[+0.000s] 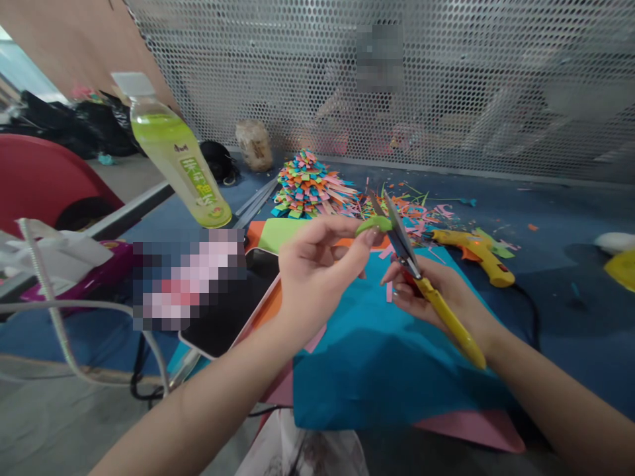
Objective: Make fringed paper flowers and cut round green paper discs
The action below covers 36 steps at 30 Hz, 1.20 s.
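A curled green paper strip is pinched between the thumb and fingers of my left hand. In my right hand are scissors with yellow handles, their blades parted and pointing up beside the strip's right end. Whether the blades touch the strip I cannot tell. Beneath both hands lies a blue paper sheet, with pink and orange sheets showing at its edges. Behind my hands stands a cone of many small folded paper strips in several colours, and loose paper scraps lie to its right.
A yellow glue gun rests at the right, its cord trailing down. At the left are a phone, a tilted drink bottle, a purple item and a pale cable. A perforated metal panel closes the back.
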### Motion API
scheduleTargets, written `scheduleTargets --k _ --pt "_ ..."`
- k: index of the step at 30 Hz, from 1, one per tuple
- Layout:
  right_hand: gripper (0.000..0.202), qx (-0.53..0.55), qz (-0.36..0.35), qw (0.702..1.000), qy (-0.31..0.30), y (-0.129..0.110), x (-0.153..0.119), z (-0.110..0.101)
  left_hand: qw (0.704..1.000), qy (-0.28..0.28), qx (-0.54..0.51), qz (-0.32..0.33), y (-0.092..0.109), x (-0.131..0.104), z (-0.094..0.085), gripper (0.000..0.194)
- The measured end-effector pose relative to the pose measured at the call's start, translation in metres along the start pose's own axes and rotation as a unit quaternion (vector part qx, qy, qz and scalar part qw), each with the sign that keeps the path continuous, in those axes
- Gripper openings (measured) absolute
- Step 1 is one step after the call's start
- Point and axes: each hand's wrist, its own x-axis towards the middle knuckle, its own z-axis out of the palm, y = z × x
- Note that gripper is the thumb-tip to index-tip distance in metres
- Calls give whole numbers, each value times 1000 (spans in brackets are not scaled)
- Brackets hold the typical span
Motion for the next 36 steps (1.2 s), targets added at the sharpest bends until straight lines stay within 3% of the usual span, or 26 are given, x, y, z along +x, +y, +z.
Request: scheduleTargets --k 4,13,36 --pt "18 45 7 998 -35 5 0 -1 1000 2 9 11 0 1 0 17" --pt "19 48 5 998 -35 13 1 -2 999 9 14 28 -1 2 1 14" --pt "23 15 37 999 -12 -1 0 0 999 7 9 32 -1 1 1 15"
